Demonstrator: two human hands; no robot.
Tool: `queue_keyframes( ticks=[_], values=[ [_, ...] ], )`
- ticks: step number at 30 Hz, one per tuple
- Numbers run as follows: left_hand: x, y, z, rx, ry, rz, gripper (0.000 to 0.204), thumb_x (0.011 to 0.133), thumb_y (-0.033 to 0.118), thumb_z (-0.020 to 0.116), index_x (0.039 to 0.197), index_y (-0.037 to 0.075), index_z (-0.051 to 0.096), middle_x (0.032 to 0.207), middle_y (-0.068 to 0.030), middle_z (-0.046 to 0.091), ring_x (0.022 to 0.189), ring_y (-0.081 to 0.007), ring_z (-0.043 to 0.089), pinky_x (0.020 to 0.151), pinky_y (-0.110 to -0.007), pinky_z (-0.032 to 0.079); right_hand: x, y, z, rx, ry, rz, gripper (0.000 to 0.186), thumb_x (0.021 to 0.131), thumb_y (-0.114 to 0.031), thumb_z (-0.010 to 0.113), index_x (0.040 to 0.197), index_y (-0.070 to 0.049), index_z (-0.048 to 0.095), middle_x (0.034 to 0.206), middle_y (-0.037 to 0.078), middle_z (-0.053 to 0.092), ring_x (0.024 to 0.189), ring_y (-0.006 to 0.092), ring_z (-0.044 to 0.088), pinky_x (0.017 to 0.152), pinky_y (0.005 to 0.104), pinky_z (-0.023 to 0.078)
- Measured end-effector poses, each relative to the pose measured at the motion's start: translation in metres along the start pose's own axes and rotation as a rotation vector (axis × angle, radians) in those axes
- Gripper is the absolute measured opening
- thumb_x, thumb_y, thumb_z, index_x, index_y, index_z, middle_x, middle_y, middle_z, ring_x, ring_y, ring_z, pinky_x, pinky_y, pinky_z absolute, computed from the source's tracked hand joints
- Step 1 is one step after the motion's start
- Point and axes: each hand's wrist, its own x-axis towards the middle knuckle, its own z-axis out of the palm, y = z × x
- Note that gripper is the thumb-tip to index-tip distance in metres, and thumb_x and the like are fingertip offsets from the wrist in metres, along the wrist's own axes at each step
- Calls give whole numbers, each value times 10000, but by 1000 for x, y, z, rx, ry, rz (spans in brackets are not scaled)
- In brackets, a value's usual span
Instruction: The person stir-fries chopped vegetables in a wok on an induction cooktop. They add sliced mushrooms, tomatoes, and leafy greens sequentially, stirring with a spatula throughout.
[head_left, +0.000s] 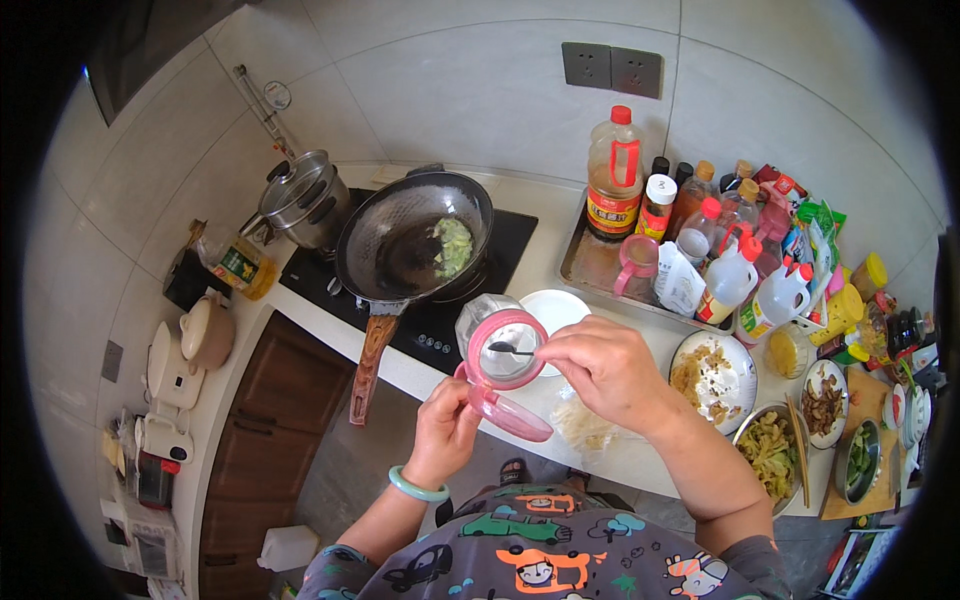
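My left hand (447, 432) grips a clear seasoning jar (486, 325) with a pink rim, tilted so its mouth faces me; the pink lid (512, 414) hangs open below. In my right hand (607, 365) is a small dark spoon (510, 348), its bowl inside the jar's mouth. White grains seem to lie in the jar. Just behind the jar stands a white plate (556, 309), partly hidden. On the black stove, left of my hands, a wok (385, 240) with a wooden handle (374, 362) holds chopped pale-green vegetables (453, 247).
A metal tray (577, 262) of sauce bottles stands against the back wall. To the right are a plate of minced food (742, 385), a bowl of greens (768, 452) with chopsticks and a cutting board (843, 497). A lidded steel pot (305, 200) sits behind the wok.
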Motion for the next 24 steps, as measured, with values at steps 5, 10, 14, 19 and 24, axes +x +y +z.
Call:
queue_keyframes(
  ticks=[5,10,14,19,24],
  values=[
    [3,6,-1,37,-16,23,86,864,-16,614,940,23,621,858,-112,619,786,-242,597,802,-323,484,-2,6,12,11,18,-24,169,740,25,705,897,-33,687,860,103,697,780,261,663,658,354,541],
    [1,3,-2,76,4,10,76,862,-9,623,932,20,613,845,-112,615,760,-246,596,740,-318,487,0,1,12,82,118,62,155,750,23,715,890,-36,684,803,104,683,707,260,653,619,348,527],
    [3,4,-1,97,-1,44,72,862,2,630,929,11,605,834,-115,612,743,-248,595,702,-317,485,-6,6,19,84,122,68,156,745,24,722,883,-35,681,770,104,669,673,263,645,602,345,518],
    [3,-1,0,119,7,40,80,851,6,641,919,2,600,827,-116,608,725,-248,593,667,-321,482,-2,2,13,9,137,20,175,720,29,730,877,-27,675,788,106,672,695,265,648,608,348,525],
    [5,2,1,108,8,24,77,844,4,644,907,-1,600,823,-115,605,715,-244,590,657,-317,480,-6,6,19,-11,88,-115,246,677,42,739,903,-30,672,838,97,676,716,261,651,620,350,536]
  ],
)
